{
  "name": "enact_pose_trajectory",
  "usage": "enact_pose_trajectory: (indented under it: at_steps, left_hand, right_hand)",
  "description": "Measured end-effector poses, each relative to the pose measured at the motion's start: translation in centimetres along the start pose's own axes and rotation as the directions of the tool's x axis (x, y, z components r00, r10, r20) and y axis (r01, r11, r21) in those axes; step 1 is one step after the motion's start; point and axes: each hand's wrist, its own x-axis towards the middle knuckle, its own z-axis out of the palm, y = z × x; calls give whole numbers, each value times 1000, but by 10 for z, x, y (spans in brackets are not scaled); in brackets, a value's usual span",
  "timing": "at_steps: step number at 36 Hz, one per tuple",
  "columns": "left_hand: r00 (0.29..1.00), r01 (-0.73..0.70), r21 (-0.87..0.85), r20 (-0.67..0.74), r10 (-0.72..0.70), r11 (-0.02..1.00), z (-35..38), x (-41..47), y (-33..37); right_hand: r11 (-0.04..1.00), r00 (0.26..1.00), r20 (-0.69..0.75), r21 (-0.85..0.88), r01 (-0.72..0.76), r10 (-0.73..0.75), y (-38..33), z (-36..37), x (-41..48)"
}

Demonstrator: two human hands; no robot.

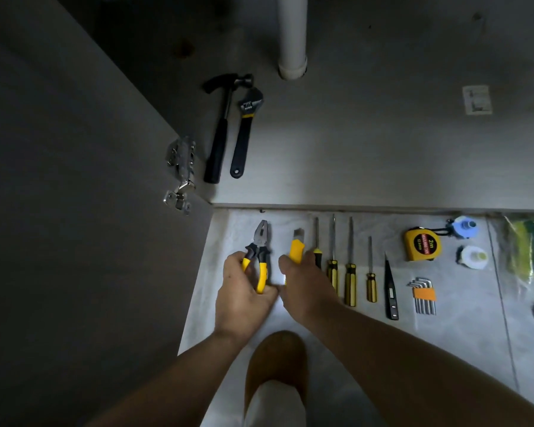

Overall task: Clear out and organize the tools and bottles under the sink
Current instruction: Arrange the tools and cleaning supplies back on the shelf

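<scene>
My left hand (pixel 244 294) grips the yellow-and-black handles of the pliers (pixel 259 241), jaws pointing toward the cabinet. My right hand (pixel 305 288) holds a yellow utility knife (pixel 297 249), blade end forward. Both are over the pale floor tile just outside the cabinet. To the right lie several yellow-handled screwdrivers (pixel 350 282) in a row, a black tester pen (pixel 390 294), a set of hex keys (pixel 423 295) and a yellow tape measure (pixel 423 244). Inside the cabinet, a black hammer (pixel 221 131) and an adjustable wrench (pixel 244 134) lie side by side.
A white drain pipe (pixel 292 35) comes down at the cabinet's back. The open cabinet door (pixel 74 211) with its hinge (pixel 182 167) stands on the left. Rolls of white tape (pixel 473 256), a blue fitting (pixel 466 227) and a green-yellow bag (pixel 527 245) lie far right. My slipper (pixel 278 355) is below.
</scene>
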Motion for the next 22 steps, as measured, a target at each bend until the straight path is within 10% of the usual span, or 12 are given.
enact_pose_trajectory:
  at_steps: [15, 22]
  left_hand:
    - [940, -322, -107, -156, 304, 941, -12, -7, 72]
    - [869, -414, -54, -319, 377, 909, -30, 66, 153]
  right_hand:
    - [924, 953, 165, 331, 189, -254, 27, -158, -57]
    - [894, 964, -199, 376, 243, -178, 25, -165, -27]
